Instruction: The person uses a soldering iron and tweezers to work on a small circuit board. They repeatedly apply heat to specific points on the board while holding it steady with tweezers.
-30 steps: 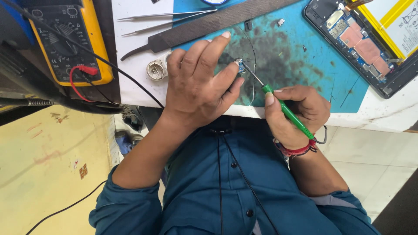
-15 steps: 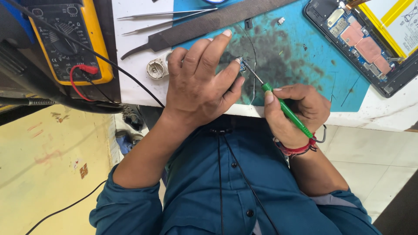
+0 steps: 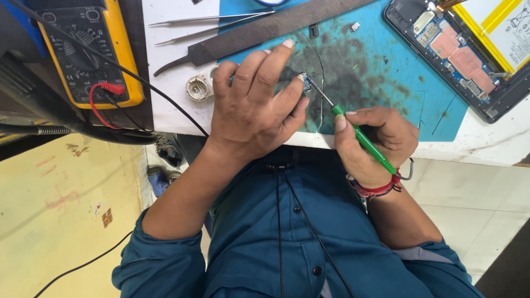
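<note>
Between the thumb and forefinger of the left hand [image 3: 256,107] sits a small blue circuit board [image 3: 304,81], pinched at its edge so that only a corner of it shows past the fingertips; the other fingers lie close together, stretched forward over the mat. The board looks tiny and flat, and what is on its face is too small to make out. The right hand [image 3: 375,144] is curled round a green screwdriver [image 3: 361,139], thumb and forefinger pressed on the handle, and the thin metal tip reaches up and left to touch the board.

Under both sets of fingers lies a blue work mat [image 3: 386,83], smeared dark with grime just beyond the left fingertips. Beyond the left fingers lie a long dark file [image 3: 276,30] and two tweezers [image 3: 210,25]; a small round metal part [image 3: 197,88] is just beside the left knuckles. Far to the left stands a yellow multimeter [image 3: 83,52] with red and black leads. Well beyond the right hand lies an opened tablet [image 3: 464,55], its inner parts bare. The mat rests on a white table [image 3: 486,143]; below are pale floor tiles [image 3: 475,204].
</note>
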